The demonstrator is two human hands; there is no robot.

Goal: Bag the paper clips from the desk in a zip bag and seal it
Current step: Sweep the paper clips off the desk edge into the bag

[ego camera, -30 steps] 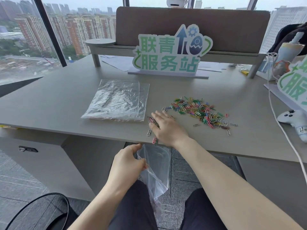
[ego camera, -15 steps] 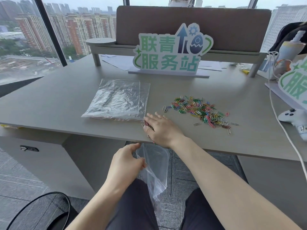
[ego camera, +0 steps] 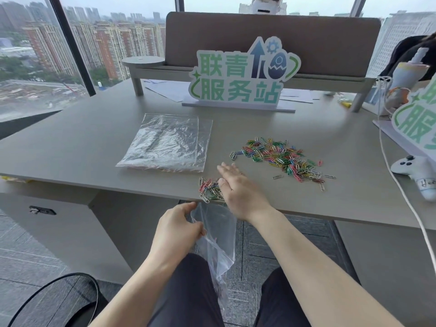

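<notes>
Holding the zip bag just under the desk edge at 6 o'clock, your left hand pinches its mouth rim so the opening sits below the lip as a catch. Your right hand lies flat on the desk, fingers spread and straight, gripping nothing; its side is against a small clump of paper clips parked right at the edge, just above the bag mouth, placed for sweeping off rather than picking up. Bag looks nearly empty, maybe a clip or two inside, hard to tell. Main pile of clips is at 2 o'clock from that hand, well apart, so most of the job is left. Spare bags lie flat at 11 o'clock. Risk: clips missing the mouth and hitting the floor.
</notes>
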